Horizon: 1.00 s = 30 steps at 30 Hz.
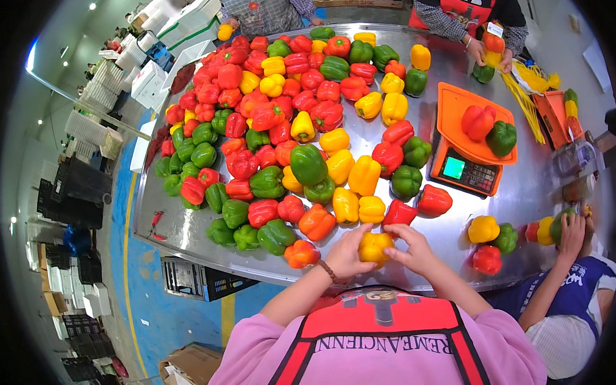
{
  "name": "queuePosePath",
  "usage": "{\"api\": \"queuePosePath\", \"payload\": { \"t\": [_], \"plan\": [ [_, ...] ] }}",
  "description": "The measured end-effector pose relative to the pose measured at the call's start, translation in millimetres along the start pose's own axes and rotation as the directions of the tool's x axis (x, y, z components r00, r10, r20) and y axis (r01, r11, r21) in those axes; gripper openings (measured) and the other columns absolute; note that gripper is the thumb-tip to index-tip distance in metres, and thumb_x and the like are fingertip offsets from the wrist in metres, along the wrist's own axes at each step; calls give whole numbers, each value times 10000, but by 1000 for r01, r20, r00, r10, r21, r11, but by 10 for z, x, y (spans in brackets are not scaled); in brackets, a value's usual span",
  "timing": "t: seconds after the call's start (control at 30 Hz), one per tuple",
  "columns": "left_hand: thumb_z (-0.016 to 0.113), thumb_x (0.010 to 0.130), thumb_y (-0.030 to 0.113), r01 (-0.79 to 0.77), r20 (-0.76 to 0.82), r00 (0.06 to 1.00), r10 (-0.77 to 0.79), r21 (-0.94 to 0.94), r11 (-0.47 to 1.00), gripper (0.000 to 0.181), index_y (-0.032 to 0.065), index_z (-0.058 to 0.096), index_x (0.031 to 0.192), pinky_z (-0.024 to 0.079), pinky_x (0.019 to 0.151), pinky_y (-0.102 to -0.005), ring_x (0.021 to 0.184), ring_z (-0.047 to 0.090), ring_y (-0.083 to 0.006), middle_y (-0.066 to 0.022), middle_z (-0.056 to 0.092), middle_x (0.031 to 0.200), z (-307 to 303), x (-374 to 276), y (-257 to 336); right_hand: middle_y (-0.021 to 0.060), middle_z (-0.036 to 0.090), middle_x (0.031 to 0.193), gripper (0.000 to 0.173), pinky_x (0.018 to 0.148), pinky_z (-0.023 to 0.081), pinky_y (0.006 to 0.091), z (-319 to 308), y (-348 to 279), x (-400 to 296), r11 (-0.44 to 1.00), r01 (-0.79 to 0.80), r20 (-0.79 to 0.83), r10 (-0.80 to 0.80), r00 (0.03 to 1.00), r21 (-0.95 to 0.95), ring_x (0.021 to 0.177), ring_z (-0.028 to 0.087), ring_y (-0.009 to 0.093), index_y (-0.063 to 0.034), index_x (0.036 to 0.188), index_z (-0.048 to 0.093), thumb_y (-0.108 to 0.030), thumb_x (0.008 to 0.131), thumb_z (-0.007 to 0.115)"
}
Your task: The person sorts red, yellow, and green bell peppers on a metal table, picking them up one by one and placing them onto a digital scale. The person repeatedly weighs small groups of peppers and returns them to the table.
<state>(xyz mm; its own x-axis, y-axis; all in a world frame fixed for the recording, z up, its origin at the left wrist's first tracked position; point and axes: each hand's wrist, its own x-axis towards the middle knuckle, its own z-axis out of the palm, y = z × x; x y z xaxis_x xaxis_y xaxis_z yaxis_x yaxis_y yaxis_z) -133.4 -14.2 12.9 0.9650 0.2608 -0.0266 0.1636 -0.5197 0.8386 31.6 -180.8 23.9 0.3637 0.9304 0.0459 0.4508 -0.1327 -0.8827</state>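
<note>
A yellow bell pepper [374,248] sits between my two hands at the near edge of the metal table [336,265]. My left hand [348,252], with a beaded bracelet at its wrist, grips the pepper's left side. On the other side, the fingers of my right hand [414,247] hold it too. Just beyond lie a red bell pepper [399,212] and a yellow one [371,209]. An orange-red pepper [302,254] rests left of my left hand. Red, green and yellow peppers [264,115] spread in a large heap across the table's left and middle.
An orange digital scale [469,136] bears a red and a green pepper. Three loose peppers [485,229] lie to my right. Co-workers' hands [571,234] hold peppers at the right and far side [491,59]. Red-handled snips [158,225] lie near the left edge; a black crate [230,283] stands below.
</note>
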Motion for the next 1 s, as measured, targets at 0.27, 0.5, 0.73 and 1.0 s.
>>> {"api": "queuePosePath", "payload": {
  "t": [0.27,0.5,0.73,1.0],
  "plan": [
    [835,630,324,-250,-13,965,263,270,930,891,69,462,1398,448,946,-432,1134,573,-323,-137,599,1240,-123,242,514,191,586,1284,726,1016,463,406,-105,-115,-242,996,-23,-134,34,990,89,1194,572,363,-36,1284,559,-329,691,858],
    [876,687,325,-321,-165,925,341,138,937,1018,15,315,1479,358,1116,-441,1366,412,-387,-236,386,1496,-168,389,583,52,601,1221,656,886,500,321,-830,67,-154,952,-113,-427,231,874,284,1077,603,167,-71,1332,530,-202,761,826],
    [841,733,260,-121,-202,972,121,15,993,963,19,293,1488,349,1128,-429,1391,378,-380,-231,365,1506,-156,159,336,156,640,1145,600,866,521,344,-2020,798,392,991,-128,-878,39,476,-25,1008,648,250,-8,1258,567,-245,766,816],
    [825,749,215,-23,-313,949,29,24,999,893,1,329,1460,358,1118,-419,1361,411,-370,-218,401,1471,-319,-78,101,219,558,1271,637,1031,425,407,-2160,1127,718,901,-300,-865,-140,483,-313,1197,539,350,16,1274,560,-293,772,802]
  ]
}}
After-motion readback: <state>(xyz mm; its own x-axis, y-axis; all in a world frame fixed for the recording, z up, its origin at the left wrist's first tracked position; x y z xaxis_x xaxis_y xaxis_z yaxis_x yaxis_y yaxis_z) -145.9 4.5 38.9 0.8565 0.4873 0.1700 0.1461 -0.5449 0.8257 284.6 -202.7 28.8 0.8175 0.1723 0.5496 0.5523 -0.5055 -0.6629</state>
